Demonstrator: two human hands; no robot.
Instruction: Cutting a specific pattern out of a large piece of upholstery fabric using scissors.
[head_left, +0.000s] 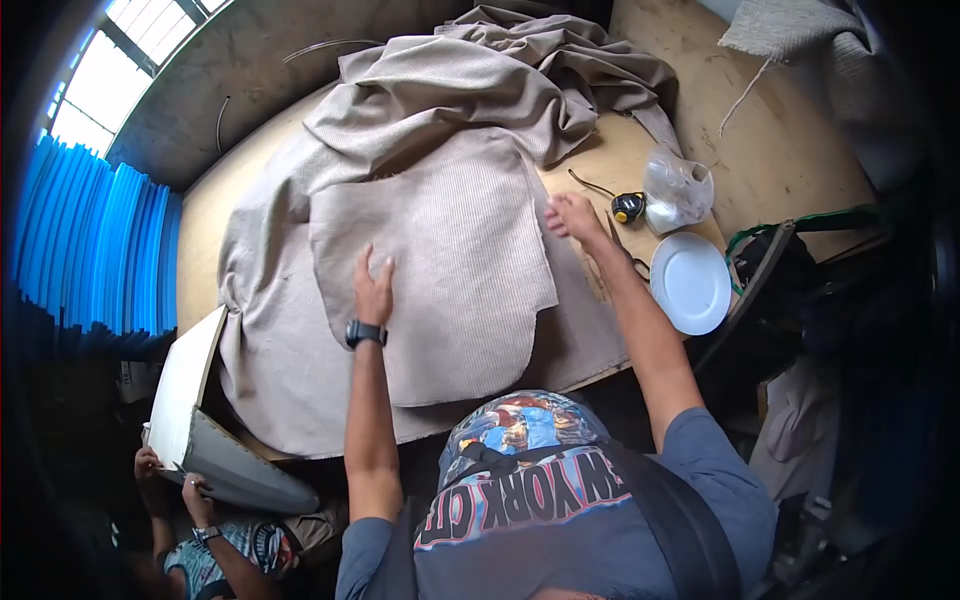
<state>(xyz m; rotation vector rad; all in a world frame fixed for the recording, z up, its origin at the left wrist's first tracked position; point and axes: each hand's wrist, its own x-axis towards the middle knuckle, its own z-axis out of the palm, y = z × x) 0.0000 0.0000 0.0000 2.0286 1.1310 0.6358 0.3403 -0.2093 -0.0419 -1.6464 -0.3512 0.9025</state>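
Observation:
My left hand (373, 280) rests on a beige ribbed fabric piece (440, 250) with a notched right side, its thumb and fingers apart. This piece lies over a larger beige cloth (270, 400). My right hand (570, 215) is at the piece's right edge, fingers curled and smeared, so I cannot tell if it holds anything. Just right of it are scissors (632, 258), partly hidden by my arm, and a yellow-and-black tape measure (627, 207).
A plastic bag (678, 185) and white plate (690, 283) sit at the right. Rumpled cloth (460, 90) covers the back. Blue strips (90, 240) stand at the left. Below them another person's hands (195, 495) grip a pale panel (185, 370). A metal bar (755, 290) runs along the right.

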